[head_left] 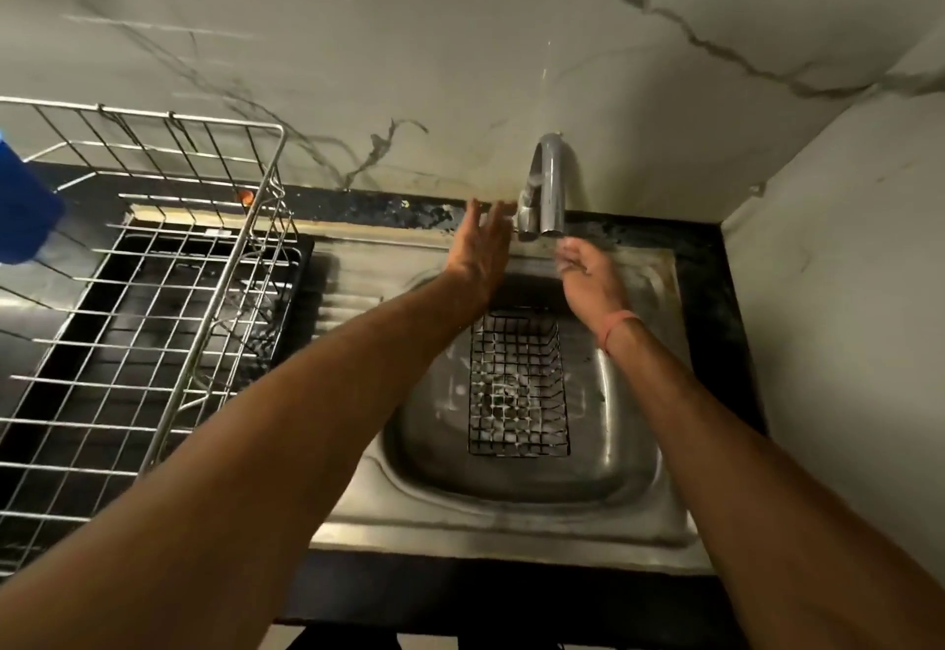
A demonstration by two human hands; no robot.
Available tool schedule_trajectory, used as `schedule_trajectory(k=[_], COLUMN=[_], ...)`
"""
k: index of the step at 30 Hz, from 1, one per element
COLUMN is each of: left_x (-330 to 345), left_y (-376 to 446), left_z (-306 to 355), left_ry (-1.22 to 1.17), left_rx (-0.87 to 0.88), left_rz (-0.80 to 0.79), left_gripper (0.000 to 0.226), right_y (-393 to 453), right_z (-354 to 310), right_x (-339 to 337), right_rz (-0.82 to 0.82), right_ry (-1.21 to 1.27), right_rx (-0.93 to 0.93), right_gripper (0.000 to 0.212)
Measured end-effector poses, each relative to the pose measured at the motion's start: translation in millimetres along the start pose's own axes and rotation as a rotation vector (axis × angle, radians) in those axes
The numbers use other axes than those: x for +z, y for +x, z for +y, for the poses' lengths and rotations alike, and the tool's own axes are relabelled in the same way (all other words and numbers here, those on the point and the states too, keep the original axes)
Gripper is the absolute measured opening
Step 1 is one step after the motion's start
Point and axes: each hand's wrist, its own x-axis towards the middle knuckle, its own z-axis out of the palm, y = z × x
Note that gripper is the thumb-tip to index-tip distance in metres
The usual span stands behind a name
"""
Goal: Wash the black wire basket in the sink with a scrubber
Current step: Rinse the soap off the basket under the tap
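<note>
The black wire basket (517, 383) lies in the sink (511, 521), below both hands. The left hand (480, 253) reaches with straight fingers to the tap (544, 189). The right hand (588, 273), loosely cupped and holding nothing, sits under the spout.

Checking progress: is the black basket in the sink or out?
In. The basket lies on the bottom of the sink, open side up, with neither hand on it.
</note>
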Motion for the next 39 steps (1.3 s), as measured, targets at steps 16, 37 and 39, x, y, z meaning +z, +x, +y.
schedule_trajectory(k=[16,37,39], left_x=[114.7,146.7,148.2], left_y=[-30.7,-17.3,-15.1], left_z=[144.3,205.3,207.0], left_ry=[-1.748,-1.486,-1.479], left_rx=[-0.64,-0.735,-0.741], left_rz=[-0.158,0.135,0.17], left_gripper=[0.08,0.077,0.07], right_y=[-11.1,1.4,5.2], right_z=[139.9,220.3,223.6], right_x=[78.5,148.0,152.6], right_rz=[-0.19,-0.368,-0.409], right_ry=[-0.101,-1.088,-1.062], right_rx=[0.261,-0.303,-0.354], right_gripper=[0.027,0.084,0.091])
